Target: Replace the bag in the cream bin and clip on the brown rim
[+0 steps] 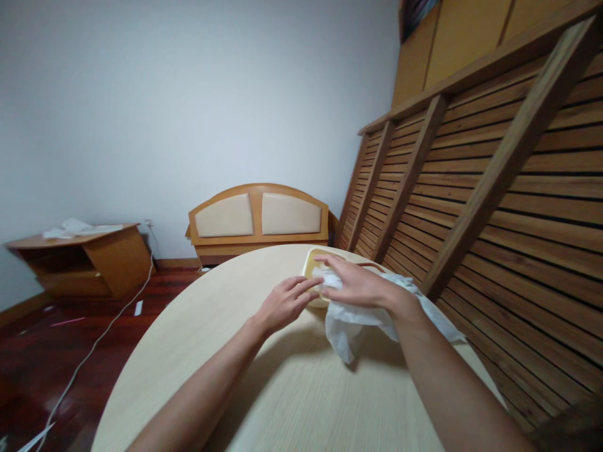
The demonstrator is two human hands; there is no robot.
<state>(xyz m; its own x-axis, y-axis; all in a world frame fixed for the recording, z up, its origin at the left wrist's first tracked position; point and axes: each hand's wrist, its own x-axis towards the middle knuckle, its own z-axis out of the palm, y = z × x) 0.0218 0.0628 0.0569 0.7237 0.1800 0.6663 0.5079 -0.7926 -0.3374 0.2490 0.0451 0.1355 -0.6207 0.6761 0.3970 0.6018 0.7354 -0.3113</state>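
Observation:
A shallow yellow tray with a pale rim (308, 267) sits near the far edge of the round table. My right hand (355, 282) reaches over it, thumb and fingers curved around a white crumpled bundle (332, 277). From the left, my left hand (289, 302) has its fingers stretched out, their tips at the tray's near side by the bundle. A thin white sheet (348, 333), cloth or plastic, lies rumpled under my right hand and wrist and trails right. My right hand hides part of the tray and bundle.
The round pale wooden table (202, 351) fills the foreground. Wooden slatted panels (471, 188) lean along the right. Behind stands a headboard (259, 216). At left, a low cabinet (113, 263) bears white sheets, and a cable (101, 342) runs over the dark red floor.

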